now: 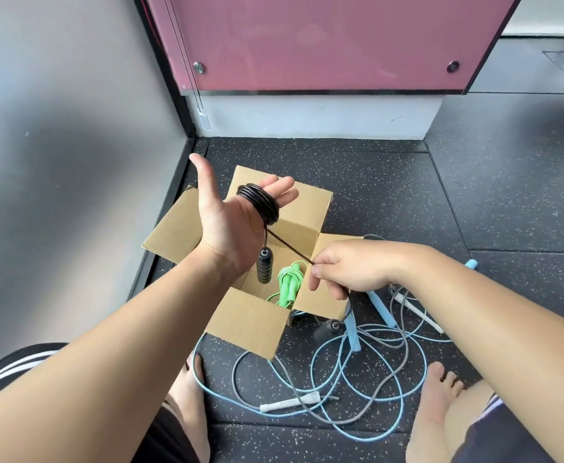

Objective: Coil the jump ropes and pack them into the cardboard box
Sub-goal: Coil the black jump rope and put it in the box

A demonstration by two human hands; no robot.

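Left grip (230,225) spread as spool for black jump rope (258,203); right grip (347,267), just beside, pinches strand taut for winding.

The black rope (258,203) looks like smooth, glossy plastic, and its handle (264,267) is matt and ribbed. The cardboard box (180,225) is plain matt brown paperboard. The green rope (289,282) inside is shiny plastic. The floor (407,195) is dark, speckled, grainy rubber. At twelve o'clock the pink panel (324,41) is smooth and faintly glossy.

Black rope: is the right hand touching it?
Touching. The head view shows the right hand pinching the taut black rope between thumb and forefinger.
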